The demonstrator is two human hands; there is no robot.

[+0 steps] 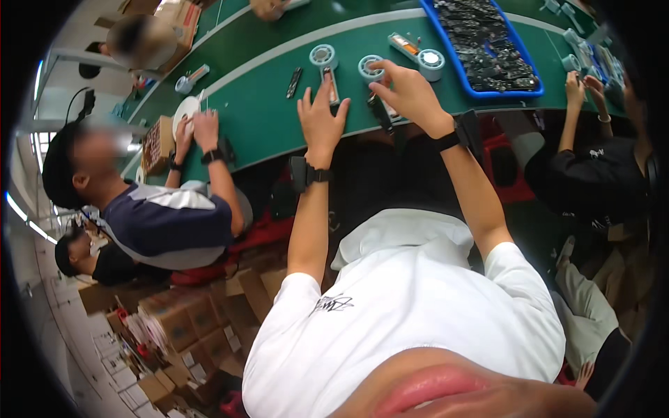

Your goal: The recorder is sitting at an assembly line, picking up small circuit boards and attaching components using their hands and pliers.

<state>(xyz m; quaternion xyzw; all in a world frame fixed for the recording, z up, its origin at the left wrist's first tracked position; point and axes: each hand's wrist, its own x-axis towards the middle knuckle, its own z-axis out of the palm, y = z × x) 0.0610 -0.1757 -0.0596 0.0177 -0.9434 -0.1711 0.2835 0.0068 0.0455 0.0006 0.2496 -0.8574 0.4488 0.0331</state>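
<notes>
My left hand (322, 124) is open, its fingers spread over the handle of a light-blue handheld fan (323, 55). Its fingertips overlap that handle; contact is hard to tell. With curved fingers, my right hand (414, 94) grips the round head of a second light-blue fan (369, 68). Most of this fan's handle is hidden by the hand. A dark circuit-board strip (380, 113) lies below my right fingers, by the near table edge. A third fan (431, 63) rests just beyond my right hand, its handle open with an orange part inside.
A slim black strip (294, 82) lies left of the fans on the green table (258, 129). A blue tray (477, 93) full of dark circuit boards stands at right. Co-workers sit on both sides, the left one's hands at a white round thing (185, 115).
</notes>
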